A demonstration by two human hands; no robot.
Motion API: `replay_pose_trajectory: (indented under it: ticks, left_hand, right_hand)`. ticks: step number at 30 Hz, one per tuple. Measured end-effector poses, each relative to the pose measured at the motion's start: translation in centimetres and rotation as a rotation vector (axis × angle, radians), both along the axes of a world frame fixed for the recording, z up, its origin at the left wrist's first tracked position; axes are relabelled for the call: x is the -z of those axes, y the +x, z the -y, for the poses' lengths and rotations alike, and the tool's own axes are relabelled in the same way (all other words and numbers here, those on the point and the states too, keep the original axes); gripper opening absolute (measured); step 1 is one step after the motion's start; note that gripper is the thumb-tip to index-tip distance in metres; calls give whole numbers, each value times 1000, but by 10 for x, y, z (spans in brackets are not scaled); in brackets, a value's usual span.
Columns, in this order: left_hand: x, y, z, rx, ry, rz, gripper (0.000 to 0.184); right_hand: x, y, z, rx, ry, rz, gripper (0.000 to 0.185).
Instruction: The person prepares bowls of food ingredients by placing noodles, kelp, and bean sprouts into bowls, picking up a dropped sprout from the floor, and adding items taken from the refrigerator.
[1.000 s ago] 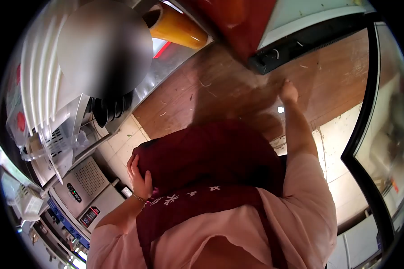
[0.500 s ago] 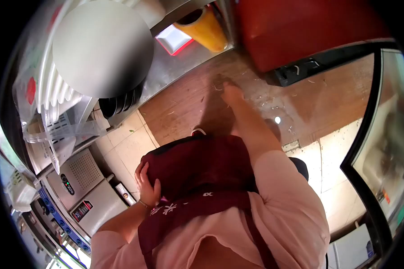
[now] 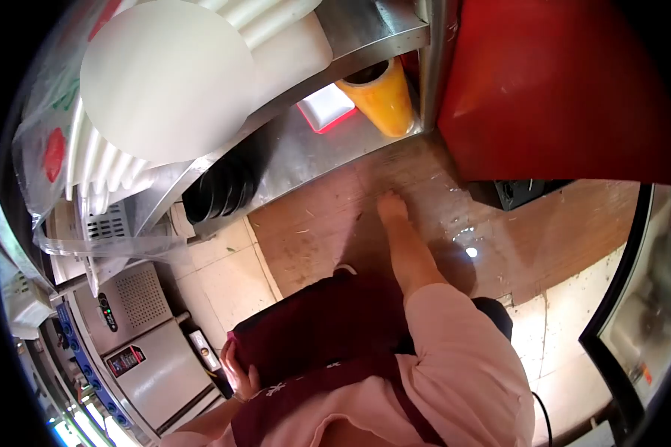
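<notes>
My right hand (image 3: 393, 206) reaches down and forward to the wet brown floor covering (image 3: 313, 216). Its fingers look curled in at the floor; anything in them is too small to make out. Thin pale scraps lie scattered around it. Over my bent leg is spread a dark red apron (image 3: 320, 320), and my left hand (image 3: 240, 372) rests at its left edge with the fingers apart, holding nothing.
A steel shelf (image 3: 298, 175) holds a yellow container (image 3: 384, 97), a white-and-red tray (image 3: 326, 108) and black bowls (image 3: 220, 186). White stacked containers (image 3: 291, 52) hang close above left. A red surface (image 3: 552, 89) stands front right; a steel appliance (image 3: 160, 380) stands left.
My view has shifted, so the shelf and floor sit lower in it. My right hand stays low at the floor, a little closer to the shelf side; my left hand remains on the apron.
</notes>
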State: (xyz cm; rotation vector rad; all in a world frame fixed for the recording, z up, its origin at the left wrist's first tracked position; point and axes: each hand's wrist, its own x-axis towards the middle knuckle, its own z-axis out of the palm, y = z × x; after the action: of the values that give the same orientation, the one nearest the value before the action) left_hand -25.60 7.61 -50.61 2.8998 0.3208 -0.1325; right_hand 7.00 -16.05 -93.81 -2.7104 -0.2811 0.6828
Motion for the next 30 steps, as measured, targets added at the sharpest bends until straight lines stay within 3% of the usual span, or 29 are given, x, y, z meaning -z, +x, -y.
replay_pose_trajectory:
  ticks: [3,5,8,10,11,13,14,15,19,21,25,26,27,30]
  left_hand:
    - [0,16,9,-15,-39,28,65]
    - [4,21,10,1,-31,45,65]
    - [-6,32,21,22,-26,-20,65]
    - [-5,46,27,-1,-105,-30,66]
    - [-2,63,26,44,-135,-96,68]
    - [-3,51,17,165,-146,-102,68]
    - [-8,52,16,192,-152,-108,69]
    - [-11,57,22,239,-177,-109,69]
    - [-16,88,41,349,-211,-264,68]
    - [-29,95,58,451,-166,-321,64]
    - [-60,91,80,469,-160,-430,61]
    - [-73,90,85,434,-133,-490,61]
    - [-80,86,85,406,-150,-509,60]
    - [-82,75,76,368,-138,-531,59]
  right_hand:
    - [14,11,5,115,9,-92,33]
    - [22,23,1,176,158,-234,33]
    - [-17,10,21,-17,209,-120,32]
    - [-40,11,20,-17,183,-153,32]
    - [-75,21,40,97,221,-314,33]
    - [-73,-8,31,350,270,-157,28]
    - [-103,-13,33,320,311,-138,31]
    - [-141,-18,47,371,497,-246,35]
    - [-188,-45,85,485,656,-313,33]
    - [-198,-51,111,480,708,-350,29]
    - [-209,-87,152,562,1274,-568,13]
    - [-228,-81,159,410,1025,-506,11]
    - [-198,-95,153,630,1444,-592,11]
    - [-197,-83,155,650,1404,-740,8]
